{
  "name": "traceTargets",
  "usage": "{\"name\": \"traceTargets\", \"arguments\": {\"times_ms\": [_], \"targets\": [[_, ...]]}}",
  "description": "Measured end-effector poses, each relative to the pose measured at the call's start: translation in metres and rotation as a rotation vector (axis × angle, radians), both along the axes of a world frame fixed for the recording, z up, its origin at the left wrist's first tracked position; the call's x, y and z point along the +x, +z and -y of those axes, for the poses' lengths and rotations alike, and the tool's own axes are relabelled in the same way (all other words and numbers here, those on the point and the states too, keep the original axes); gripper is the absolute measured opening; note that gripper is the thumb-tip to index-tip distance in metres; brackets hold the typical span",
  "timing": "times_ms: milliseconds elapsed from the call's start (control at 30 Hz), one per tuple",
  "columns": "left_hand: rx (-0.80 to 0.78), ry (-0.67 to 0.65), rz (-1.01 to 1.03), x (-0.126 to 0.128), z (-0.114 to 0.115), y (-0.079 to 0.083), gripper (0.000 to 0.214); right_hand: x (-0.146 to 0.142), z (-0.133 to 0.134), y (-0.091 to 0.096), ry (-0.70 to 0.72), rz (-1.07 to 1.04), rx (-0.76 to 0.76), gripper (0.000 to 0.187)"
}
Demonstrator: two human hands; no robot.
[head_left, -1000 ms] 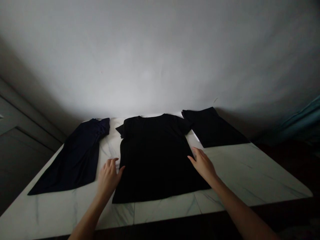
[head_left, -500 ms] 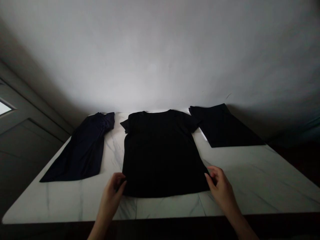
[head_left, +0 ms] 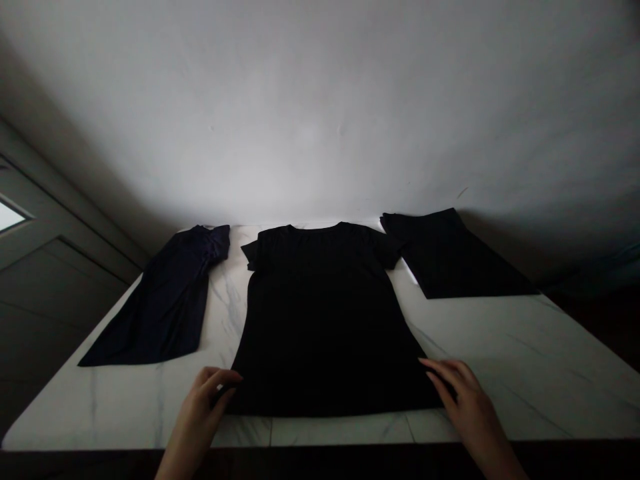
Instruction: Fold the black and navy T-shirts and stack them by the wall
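A black T-shirt (head_left: 325, 313) lies flat on a white marble table (head_left: 500, 347), neck toward the wall. My left hand (head_left: 203, 403) pinches its lower left hem corner with fingers curled. At the lower right hem corner, my right hand (head_left: 463, 393) has its fingers closed on the cloth. Both corners are spread wide, near the table's front edge.
A dark navy garment (head_left: 167, 303) lies flat to the left of the shirt. A folded black garment (head_left: 450, 257) sits at the back right. A plain white wall (head_left: 320, 113) rises right behind the table. A dark panelled door (head_left: 45, 280) stands at the left.
Both hands slid down the shirt's sides to the hem corners, took hold, and pulled the hem wider and closer to the front edge.
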State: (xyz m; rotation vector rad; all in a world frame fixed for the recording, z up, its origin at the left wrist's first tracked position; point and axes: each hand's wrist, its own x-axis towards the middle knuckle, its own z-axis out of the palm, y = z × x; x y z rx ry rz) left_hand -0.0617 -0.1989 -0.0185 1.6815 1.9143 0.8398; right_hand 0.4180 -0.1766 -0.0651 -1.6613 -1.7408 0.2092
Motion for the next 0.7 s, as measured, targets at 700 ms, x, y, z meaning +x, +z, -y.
{"name": "traceTargets", "arguments": {"times_ms": [700], "targets": [[0.186,-0.397,-0.626,0.149,-0.219,-0.017,0.052,-0.189,-0.213,0.043,0.227,0.471,-0.226,0.054]]}}
